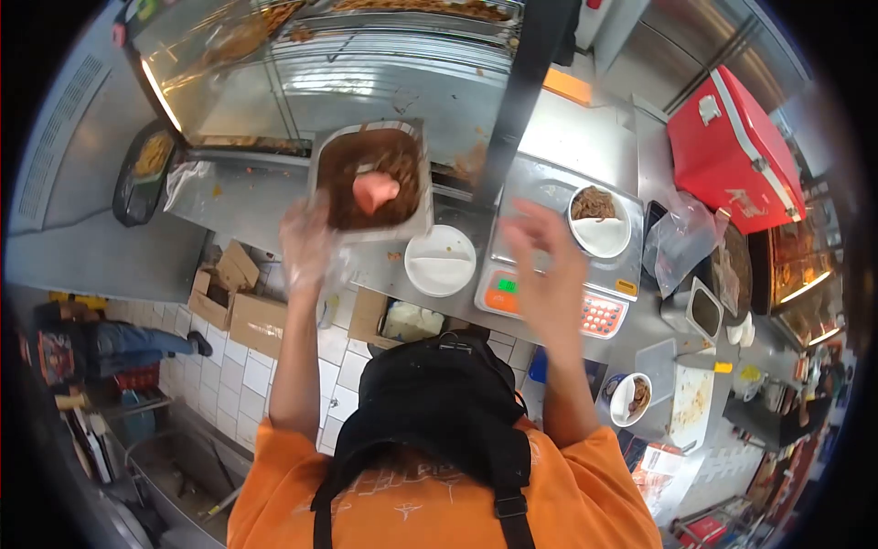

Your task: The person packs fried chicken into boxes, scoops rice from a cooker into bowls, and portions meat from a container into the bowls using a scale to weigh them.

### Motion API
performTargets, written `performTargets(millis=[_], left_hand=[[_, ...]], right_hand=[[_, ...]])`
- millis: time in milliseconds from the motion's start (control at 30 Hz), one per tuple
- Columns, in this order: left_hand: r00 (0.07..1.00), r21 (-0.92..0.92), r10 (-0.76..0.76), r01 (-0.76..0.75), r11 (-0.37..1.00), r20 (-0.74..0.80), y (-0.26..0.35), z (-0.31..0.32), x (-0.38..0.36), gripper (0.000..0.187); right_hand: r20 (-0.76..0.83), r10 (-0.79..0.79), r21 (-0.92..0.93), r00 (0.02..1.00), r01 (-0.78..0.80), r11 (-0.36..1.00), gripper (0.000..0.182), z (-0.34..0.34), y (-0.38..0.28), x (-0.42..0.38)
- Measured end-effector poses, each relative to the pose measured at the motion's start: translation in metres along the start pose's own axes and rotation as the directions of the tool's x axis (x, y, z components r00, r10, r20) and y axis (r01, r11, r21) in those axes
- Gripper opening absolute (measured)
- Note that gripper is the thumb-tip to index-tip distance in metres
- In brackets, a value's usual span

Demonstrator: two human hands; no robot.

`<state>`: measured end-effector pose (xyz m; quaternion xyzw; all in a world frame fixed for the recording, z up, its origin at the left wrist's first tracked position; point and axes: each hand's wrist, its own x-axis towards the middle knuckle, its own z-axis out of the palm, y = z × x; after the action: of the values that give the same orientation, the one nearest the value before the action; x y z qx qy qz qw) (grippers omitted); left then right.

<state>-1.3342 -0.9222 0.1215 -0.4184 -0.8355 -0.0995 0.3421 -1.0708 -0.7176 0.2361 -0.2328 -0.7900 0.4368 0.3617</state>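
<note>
In a clear plastic glove, my left hand [306,240] is at the left edge of a square tray [425,215] of dark shredded food, in which a pink object [375,190] lies. Its fingers are blurred, and whether they grip the tray cannot be made out. My right hand [549,261], bare and blurred, is over the scale [501,306], fingers apart, with nothing seen in it. A divided white bowl [602,240] holding shredded meat [594,203] stands on the scale, right of that hand. Between tray and scale sits a second divided white bowl [439,274].
A glass display case [384,91] is behind the tray. At the right are a red cooler [732,151], a plastic bag [681,242], a metal container [697,311] and another filled bowl [628,400]. Cardboard boxes [259,322] lie below left; a person [119,350] is at the far left.
</note>
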Motion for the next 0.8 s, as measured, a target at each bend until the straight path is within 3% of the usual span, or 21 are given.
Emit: performTargets(millis=[33, 67, 100, 133, 200, 267, 333, 433, 467, 500, 533, 567, 600, 633, 667, 700, 733, 767, 800], left_hand=[[0.901, -0.470, -0.356, 0.433, 0.770, 0.247, 0.010, 0.006, 0.023, 0.036], [0.666, -0.667, -0.465, 0.719, 0.194, 0.582, 0.018, 0.007, 0.052, 0.035], [0.809, -0.571, -0.365, 0.585, 0.576, 0.461, 0.026, 0.003, 0.076, 0.033], [0.905, -0.379, -0.198, 0.346, 0.858, 0.377, 0.035, 0.001, 0.097, 0.031], [0.794, -0.287, -0.184, 0.410, 0.866, 0.580, 0.055, 0.011, 0.132, 0.038], [0.815, -0.338, -0.126, 0.368, 0.866, 0.565, 0.069, 0.030, 0.151, 0.035], [0.830, -0.369, -0.092, 0.340, 0.865, 0.550, 0.077, 0.029, 0.164, 0.032], [0.731, -0.399, -0.290, 0.609, 0.685, 0.617, 0.066, 0.049, 0.144, 0.041], [0.821, -0.619, -0.230, 0.551, 0.559, 0.523, 0.050, 0.089, 0.094, 0.045], [0.835, -0.701, -0.188, 0.540, 0.465, 0.518, 0.037, 0.086, 0.054, 0.047], [0.847, -0.769, -0.146, 0.527, 0.361, 0.511, 0.024, 0.082, 0.015, 0.050], [0.698, -0.695, -0.114, 0.716, 0.069, 0.707, 0.021, 0.031, 0.000, 0.052], [0.506, -0.509, -0.075, 0.834, -0.210, 0.859, 0.019, -0.022, -0.013, 0.054], [0.474, -0.477, -0.073, 0.845, -0.243, 0.878, 0.010, -0.029, -0.050, 0.052], [0.489, -0.501, -0.109, 0.843, -0.195, 0.865, 0.002, -0.023, -0.102, 0.050], [0.525, -0.546, -0.173, 0.831, -0.105, 0.833, -0.006, -0.015, -0.155, 0.048], [0.540, -0.560, -0.242, 0.828, -0.017, 0.806, -0.011, -0.012, -0.208, 0.046], [0.323, -0.412, -0.276, 0.829, -0.379, 0.905, -0.007, -0.050, -0.213, 0.045], [0.218, -0.347, -0.340, 0.855, -0.385, 0.915, -0.007, -0.078, -0.218, 0.045]], right_hand=[[0.005, 0.087, -0.028, 0.996, -0.087, 0.996, 0.029, -0.018, 0.009, -0.008], [0.002, 0.166, -0.050, 0.986, -0.166, 0.985, 0.027, -0.031, 0.017, -0.015], [-0.007, 0.226, -0.039, 0.974, -0.226, 0.973, 0.026, -0.041, 0.026, -0.024], [-0.019, 0.287, -0.027, 0.958, -0.287, 0.957, 0.025, -0.048, 0.035, -0.034], [-0.007, 0.343, 0.004, 0.939, -0.343, 0.939, 0.024, -0.054, 0.050, -0.056], [0.000, 0.394, 0.033, 0.919, -0.394, 0.919, 0.023, -0.057, 0.055, -0.070], [0.112, 0.441, -0.025, 0.891, -0.441, 0.897, 0.023, -0.049, 0.054, -0.071], [0.275, 0.285, 0.117, 0.918, -0.326, 0.938, 0.022, -0.015, 0.042, -0.055], [0.373, 0.291, 0.125, 0.881, -0.358, 0.925, 0.022, -0.001, 0.037, -0.045], [0.465, 0.293, 0.125, 0.835, -0.390, 0.912, 0.021, 0.017, 0.031, -0.028], [0.522, 0.194, 0.181, 0.831, -0.330, 0.926, 0.021, 0.041, 0.031, -0.010], [0.569, 0.092, 0.240, 0.818, -0.272, 0.932, 0.021, 0.072, 0.033, 0.009], [0.569, 0.004, 0.237, 0.822, -0.169, 0.957, 0.022, 0.108, 0.032, 0.030], [0.593, -0.020, 0.210, 0.805, -0.131, 0.969, 0.020, 0.147, 0.027, 0.057], [0.475, -0.176, 0.294, 0.862, 0.034, 0.955, 0.019, 0.197, 0.034, 0.080], [0.414, -0.227, 0.295, 0.881, 0.106, 0.949, 0.019, 0.246, 0.038, 0.108], [0.261, -0.245, 0.171, 0.934, 0.205, 0.964, 0.018, 0.295, 0.041, 0.132], [0.103, -0.279, 0.031, 0.955, 0.277, 0.960, 0.017, 0.332, 0.041, 0.149], [0.113, -0.295, 0.042, 0.949, 0.292, 0.956, 0.017, 0.352, 0.036, 0.163]])
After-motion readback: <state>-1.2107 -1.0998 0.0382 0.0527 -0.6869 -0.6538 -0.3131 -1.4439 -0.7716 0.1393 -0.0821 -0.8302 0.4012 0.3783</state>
